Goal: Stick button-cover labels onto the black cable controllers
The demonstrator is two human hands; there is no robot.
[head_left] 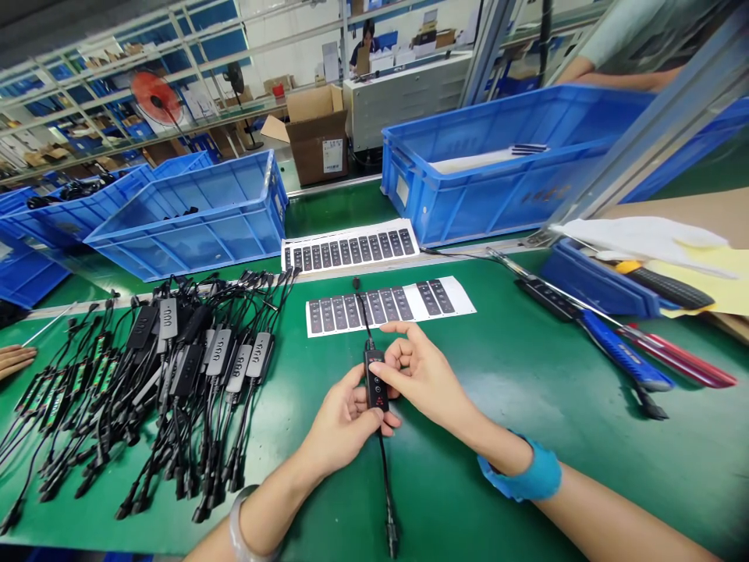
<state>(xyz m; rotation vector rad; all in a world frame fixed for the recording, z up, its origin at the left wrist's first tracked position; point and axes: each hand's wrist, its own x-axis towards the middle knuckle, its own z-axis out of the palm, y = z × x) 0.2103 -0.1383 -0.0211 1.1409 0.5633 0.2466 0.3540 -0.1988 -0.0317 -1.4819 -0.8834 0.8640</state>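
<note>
A black inline cable controller (378,396), with small symbols and red marks on its face, is held above the green table. From its far end a short cable leads to a plug, and another cable with a connector hangs from its near end. My left hand (342,421) is closed around its lower left side. My right hand (424,378) has its thumb pressed on the face, with the other fingers curled at the right edge. Just beyond lies a white sheet of black labels (465,301), with a gap in its row. Behind it sits a fuller label sheet (351,225).
Several cabled controllers (218,353) are piled at left, some with green circuit boards (55,406) exposed. At right lie a blue-handled tool (623,351), a red-handled tool (684,359) and another controller (547,298). Blue bins (199,234) line the back. Another person's hand (15,359) is far left.
</note>
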